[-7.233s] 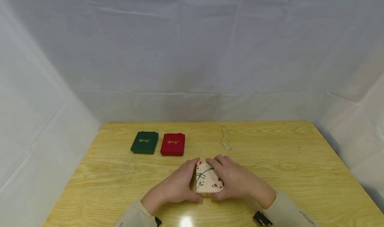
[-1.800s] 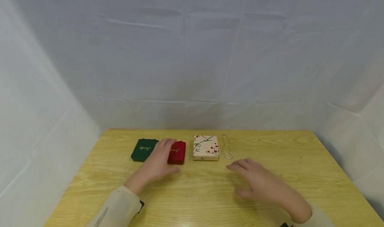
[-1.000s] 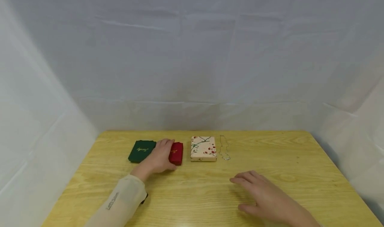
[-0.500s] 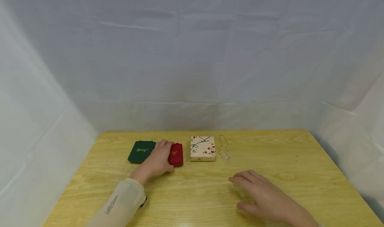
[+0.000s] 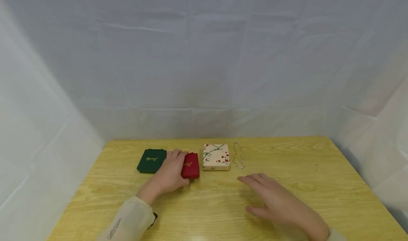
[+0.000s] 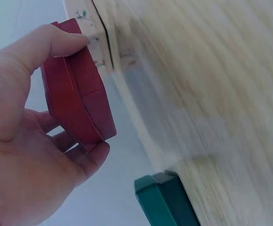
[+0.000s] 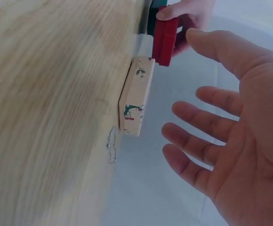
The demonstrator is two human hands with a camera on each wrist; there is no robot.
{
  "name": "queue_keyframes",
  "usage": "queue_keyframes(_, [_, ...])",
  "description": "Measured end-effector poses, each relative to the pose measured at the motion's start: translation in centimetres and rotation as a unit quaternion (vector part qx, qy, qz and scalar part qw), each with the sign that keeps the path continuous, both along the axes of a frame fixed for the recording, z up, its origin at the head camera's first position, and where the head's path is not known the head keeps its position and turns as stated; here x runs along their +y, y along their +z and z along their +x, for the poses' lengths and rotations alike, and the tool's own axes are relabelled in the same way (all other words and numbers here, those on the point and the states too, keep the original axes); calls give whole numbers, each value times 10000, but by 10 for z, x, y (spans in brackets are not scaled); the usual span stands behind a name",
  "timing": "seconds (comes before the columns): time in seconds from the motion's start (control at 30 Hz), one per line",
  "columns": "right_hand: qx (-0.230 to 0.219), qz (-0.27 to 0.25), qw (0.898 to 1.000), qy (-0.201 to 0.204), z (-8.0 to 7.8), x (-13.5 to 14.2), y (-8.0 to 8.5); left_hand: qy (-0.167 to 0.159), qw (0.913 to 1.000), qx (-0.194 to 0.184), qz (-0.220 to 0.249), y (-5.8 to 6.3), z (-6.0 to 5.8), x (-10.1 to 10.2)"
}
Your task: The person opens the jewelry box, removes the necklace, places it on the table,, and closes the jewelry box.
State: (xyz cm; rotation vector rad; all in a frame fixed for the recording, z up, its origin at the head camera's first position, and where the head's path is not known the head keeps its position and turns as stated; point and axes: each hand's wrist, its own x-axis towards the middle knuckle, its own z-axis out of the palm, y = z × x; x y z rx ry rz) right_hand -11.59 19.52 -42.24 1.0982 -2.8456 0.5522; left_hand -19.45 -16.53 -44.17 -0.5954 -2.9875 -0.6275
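Inside the left grip (image 5: pixel 169 173), thumb and fingers clamped on it, the red box (image 5: pixel 191 166) is newly lifted off the tabletop (image 5: pixel 207 205), so that hand alone bears it; right grip (image 5: pixel 275 202) spread, holding nothing.

Left hand (image 5: pixel 169 172): we grip, thumb (image 6: pixel 70 43) opposite fingers (image 6: pixel 96 157) that seem curled, though partly hidden | left forearm (image 5: pixel 129 218): we reach it forward and inward | right hand (image 5: pixel 275 200): we hold it palm inward, thumb and fingers apart, fingers slightly bent | right forearm (image 5: pixel 313 223): we angle it inward
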Motion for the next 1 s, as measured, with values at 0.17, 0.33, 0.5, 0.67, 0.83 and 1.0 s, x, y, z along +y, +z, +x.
queue_keyframes(0.17, [-26,-89,9999,-41,-5,-8,2,-54,10000,52,3,3,12,8])
queue_keyframes(0.33, [-90,-185,9997,-123,-11,-17,4,-227,9995,201,24,2,24,15])
queue_keyframes(0.5, [-103,-228,9996,-126,-17,-27,6,-447,9986,276,114,5,34,25])
queue_keyframes(0.67, [-149,-363,9992,-71,-20,-36,6,-611,9977,186,212,11,46,37])
queue_keyframes(0.83, [-141,-403,9991,14,-23,-44,3,-770,9966,279,127,16,56,50])
queue_keyframes(1.0, [-341,-449,9984,40,-25,-49,1,-914,9951,363,109,18,64,63])
